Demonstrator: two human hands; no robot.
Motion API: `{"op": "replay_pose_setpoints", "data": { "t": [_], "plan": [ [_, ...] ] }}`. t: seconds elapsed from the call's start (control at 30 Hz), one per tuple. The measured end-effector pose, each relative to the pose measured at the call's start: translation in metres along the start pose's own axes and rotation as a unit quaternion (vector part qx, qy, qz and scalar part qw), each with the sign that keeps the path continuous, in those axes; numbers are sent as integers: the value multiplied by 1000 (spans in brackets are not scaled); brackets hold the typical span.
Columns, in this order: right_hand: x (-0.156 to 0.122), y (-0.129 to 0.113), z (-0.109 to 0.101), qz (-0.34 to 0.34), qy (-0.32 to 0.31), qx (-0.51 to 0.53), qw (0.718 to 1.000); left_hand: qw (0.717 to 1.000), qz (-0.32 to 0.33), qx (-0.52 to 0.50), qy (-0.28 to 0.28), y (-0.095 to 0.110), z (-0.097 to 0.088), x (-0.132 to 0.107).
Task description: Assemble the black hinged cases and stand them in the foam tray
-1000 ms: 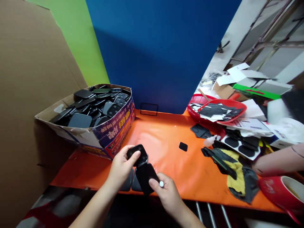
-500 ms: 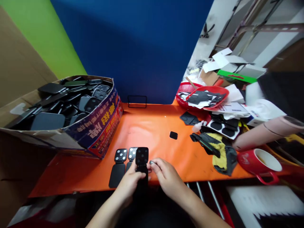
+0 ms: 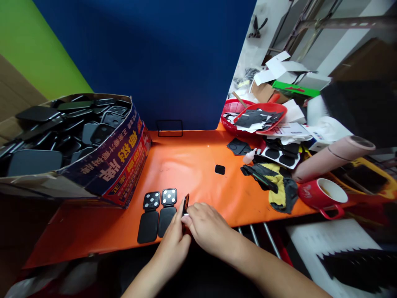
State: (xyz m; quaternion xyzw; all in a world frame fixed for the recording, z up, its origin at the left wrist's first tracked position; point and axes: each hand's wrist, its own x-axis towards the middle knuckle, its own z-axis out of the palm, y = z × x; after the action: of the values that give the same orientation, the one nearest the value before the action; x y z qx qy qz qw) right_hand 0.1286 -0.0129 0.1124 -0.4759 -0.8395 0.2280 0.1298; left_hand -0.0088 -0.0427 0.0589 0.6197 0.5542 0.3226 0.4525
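My left hand (image 3: 174,240) is closed around a black hinged piece (image 3: 186,202), which is turned nearly edge-on. The fingers of my right hand (image 3: 206,227) are bent against the near right side of that piece; what lies beneath them is hidden. To the left of my hands lie two similar black hinged pieces, one on the far left (image 3: 148,226) and one (image 3: 167,221) beside my left hand. Each has a square end with several pale round dots and a longer plain plate. A small black square (image 3: 220,169) rests farther back.
A cardboard box (image 3: 114,169) heaped with black pieces stands on the orange tabletop (image 3: 186,161) at left. Rightward are a red basket (image 3: 237,106), yellow-and-black gloves (image 3: 281,186), a pink flask (image 3: 333,159) and a red mug (image 3: 321,200). A thin wire frame (image 3: 169,128) stands by the blue panel.
The held hinged piece has turned from facing me to nearly edge-on. My right hand, which pinched a small shiny round thing, has moved left against it. The whole view has shifted.
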Motion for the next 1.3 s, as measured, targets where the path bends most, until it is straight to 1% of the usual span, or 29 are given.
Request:
{"op": "replay_pose_setpoints", "data": {
  "t": [0.13, 0.2, 0.27, 0.37, 0.5, 0.6, 0.7, 0.83, 0.97, 1.1, 1.2, 1.27, 1.3],
  "plan": [
    [-2, -3, 1, 28, -2, 21, 999, 1000, 14, -1, 11, 3, 2, -2],
    [-4, -3, 1, 23, 2, 9, 1000, 1000, 22, 11, 11, 3, 3, -2],
    [-6, -3, 0, 11, 3, -7, 1000, 999, 29, 25, 0, 0, 4, -3],
    [-9, -1, 0, -2, -15, -22, 1000, 999, 32, 32, -20, -6, 5, -5],
    [-11, -1, 1, 10, -27, -25, 999, 999, 26, 2, -22, -8, 6, -7],
    [-11, -3, 2, 20, -25, -1, 999, 999, 19, -22, -14, -5, 5, -6],
    [-11, -2, 3, 11, -11, 15, 1000, 999, 21, -21, -10, -4, 3, -5],
    [-11, -1, 6, 5, 13, -3, 1000, 999, 29, -11, -10, -4, 3, -3],
    [-11, 2, 7, -2, 30, -2, 1000, 999, 32, -10, -6, 2, 3, -2],
    [-7, 7, 8, -33, 69, 58, 995, 999, 7, -25, -30, 11, 4, -1],
    [-4, 13, 11, -40, 88, 143, 985, 996, -38, -79, -20, 15, 6, 0],
    [-4, 18, 14, -17, 77, 247, 966, 983, -86, -161, 4, 16, 6, 1],
    [-4, 22, 16, 9, 60, 316, 947, 970, -118, -213, 9, 17, 7, 1]
  ]
}}
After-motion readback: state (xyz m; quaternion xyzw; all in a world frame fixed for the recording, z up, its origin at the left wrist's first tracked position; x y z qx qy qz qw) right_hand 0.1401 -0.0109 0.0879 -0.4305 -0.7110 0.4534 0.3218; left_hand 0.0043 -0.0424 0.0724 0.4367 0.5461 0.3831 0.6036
